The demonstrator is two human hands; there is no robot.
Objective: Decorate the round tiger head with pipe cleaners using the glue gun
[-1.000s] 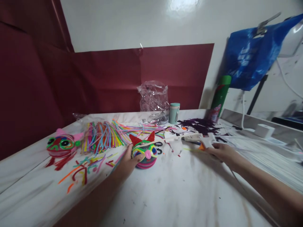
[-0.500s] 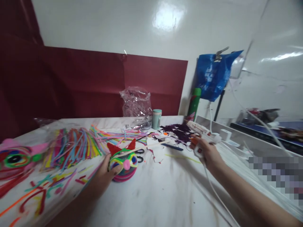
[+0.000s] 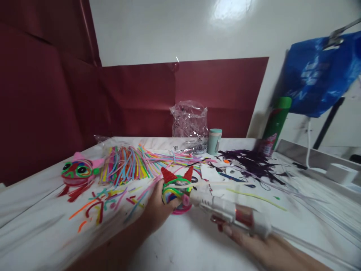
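My left hand [image 3: 160, 207] is wrapped round the side of a small animal face made of pipe cleaners [image 3: 176, 192], with red pointed ears, a green rim and a pink nose. From this face a pale thin strip [image 3: 220, 183] sticks out to the right. My right hand [image 3: 248, 241] grips a white hot glue gun [image 3: 225, 209], slightly blurred, whose nozzle points left at the face beside the pink nose. I cannot tell whether the nozzle touches it. A clear glue stick [image 3: 304, 239] trails from the gun's rear.
Bundled coloured pipe cleaners [image 3: 126, 165] lie at the left back, with cut scraps [image 3: 98, 207] in front. Farther left sits another pipe-cleaner animal [image 3: 77, 171]. A clear plastic bag [image 3: 188, 126], a mint cup [image 3: 214, 142], purple scraps [image 3: 251, 162] and a green can [image 3: 278, 122] stand or lie behind.
My right hand has brought the hot glue gun from the right back of the table to the animal face. The view has swung to the right-hand hold of the gun, with the background shifted rightward.
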